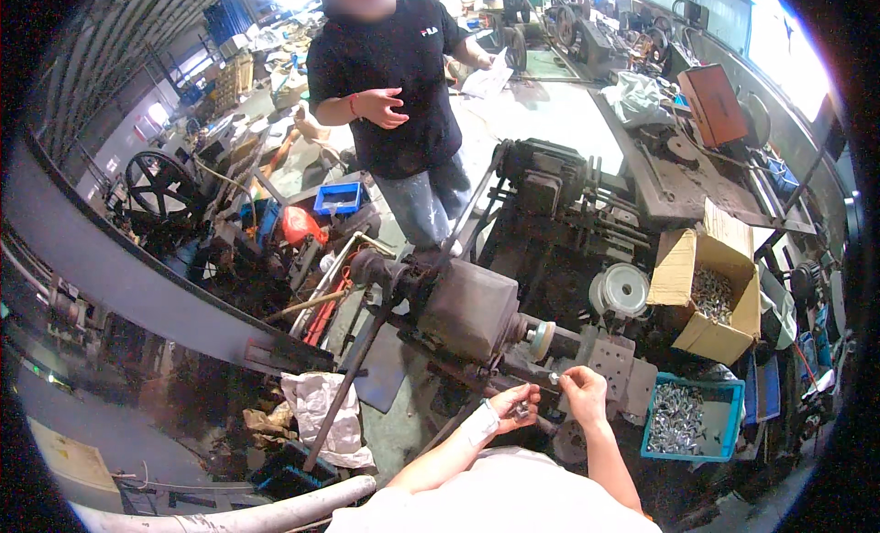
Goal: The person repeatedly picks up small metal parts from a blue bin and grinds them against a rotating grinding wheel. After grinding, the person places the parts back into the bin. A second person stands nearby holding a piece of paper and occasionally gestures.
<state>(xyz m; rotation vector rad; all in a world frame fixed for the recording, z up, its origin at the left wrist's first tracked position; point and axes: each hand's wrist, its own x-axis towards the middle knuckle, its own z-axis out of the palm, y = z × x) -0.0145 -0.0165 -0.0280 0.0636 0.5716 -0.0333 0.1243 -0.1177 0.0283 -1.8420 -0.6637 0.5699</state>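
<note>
My left hand [507,406] is curled, palm up, around several small shiny metal parts [522,410]; their exact kind is too small to tell. Just to its right, my right hand [585,395] pinches one small silvery metal part [554,378] between thumb and fingertips. Both hands are over the near side of a dark machine [469,308] with a boxy housing. A pale round wheel [543,340] sticks out from that housing, a little beyond my hands. Beside my right forearm, a teal plastic crate [727,455] holds many similar shiny metal parts.
An open cardboard box [674,274] of small metal parts stands behind the crate. A round metal disc [622,290] lies left of it. Across the machine, a person in a black shirt [390,75] holds a white sheet [489,77]. A grey beam [165,285] runs along the left.
</note>
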